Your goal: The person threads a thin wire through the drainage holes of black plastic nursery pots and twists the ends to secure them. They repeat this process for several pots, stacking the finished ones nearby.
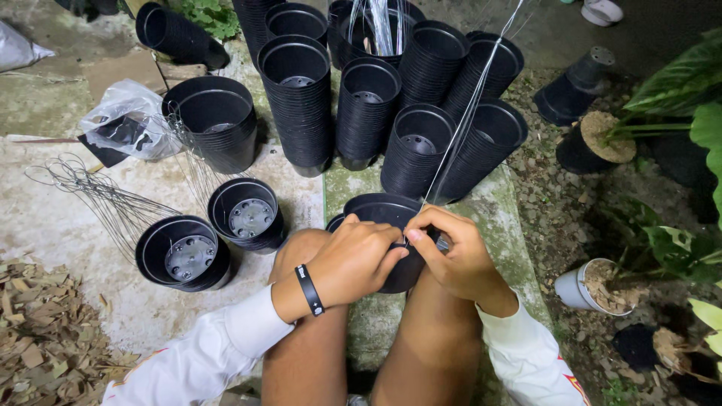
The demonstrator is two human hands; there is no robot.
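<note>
Resting on the knees, empty black plastic pot [387, 214], rim being pinched by left hand [353, 259] and right hand [455, 256] around thin wire [470, 109] running upward. Standing behind on the concrete slab [53, 218], ribbed stacks of nursery pots [301, 98]; lying near its left edge, wire hangers [98, 195].
</note>
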